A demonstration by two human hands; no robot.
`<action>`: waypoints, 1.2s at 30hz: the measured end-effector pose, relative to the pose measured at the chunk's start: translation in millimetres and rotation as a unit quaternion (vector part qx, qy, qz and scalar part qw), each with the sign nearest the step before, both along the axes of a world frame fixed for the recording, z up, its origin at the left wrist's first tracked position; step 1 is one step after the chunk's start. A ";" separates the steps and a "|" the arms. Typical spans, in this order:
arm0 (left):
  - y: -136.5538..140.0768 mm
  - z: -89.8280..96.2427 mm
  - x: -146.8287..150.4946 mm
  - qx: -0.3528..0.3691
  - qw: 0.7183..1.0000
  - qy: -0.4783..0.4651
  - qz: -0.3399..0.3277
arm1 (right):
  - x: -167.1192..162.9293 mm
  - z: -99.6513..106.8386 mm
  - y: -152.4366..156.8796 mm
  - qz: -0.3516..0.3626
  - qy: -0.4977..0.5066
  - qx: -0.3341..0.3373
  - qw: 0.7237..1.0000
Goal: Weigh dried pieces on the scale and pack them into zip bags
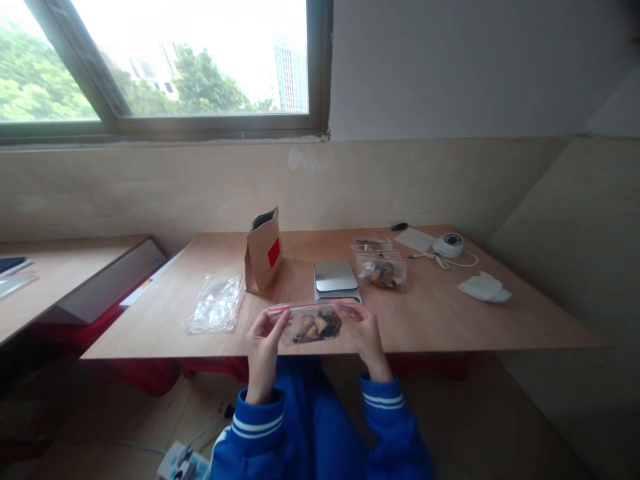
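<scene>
Between my two hands hangs a clear zip-lock bag [315, 326] with a red seal strip, holding brown and dark dried pieces. My left hand [266, 343] pinches the strip's left end. At the other end, the fingers of my right hand [364, 333] are closed on the same strip. Just beyond the bag sits a digital scale [334, 277] with a bare metal plate, its front edge partly covered by the bag. To the scale's right lies a filled zip-lock bag [383, 272], with another filled bag [371, 245] behind it.
A brown paper bag [263, 257] with a red label stands open-topped, left of the scale. Flat clear bags [216, 303] lie nearer the left edge. On the right are a white dome camera [449, 246] with its cable, a white cloth [484, 287], paper [415, 239] and a green marker [399, 227].
</scene>
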State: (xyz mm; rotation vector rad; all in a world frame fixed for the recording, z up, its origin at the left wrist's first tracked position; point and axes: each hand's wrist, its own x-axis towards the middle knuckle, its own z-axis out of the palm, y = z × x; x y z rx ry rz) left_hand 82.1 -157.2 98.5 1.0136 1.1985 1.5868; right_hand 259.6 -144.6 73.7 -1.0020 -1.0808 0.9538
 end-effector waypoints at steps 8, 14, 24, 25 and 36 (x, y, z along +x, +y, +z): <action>-4.5 1.7 -0.8 0.006 1.000 0.021 -0.009 | 5.8 2.6 -3.4 -0.029 -0.025 0.024 0.999; -4.7 -0.2 2.4 0.015 1.000 0.021 0.001 | 3.1 6.8 -5.1 -0.046 -0.008 0.026 0.999; -1.6 -12.1 9.1 0.023 0.997 -0.040 -0.059 | -2.6 5.2 -5.5 0.044 0.048 0.036 0.997; -1.5 -12.4 8.5 0.025 0.998 -0.033 -0.056 | -2.6 6.2 -5.7 0.046 0.041 0.041 0.997; -1.1 -13.2 6.2 0.024 0.999 -0.020 -0.035 | -6.3 19.0 -11.3 0.047 -0.012 0.070 0.996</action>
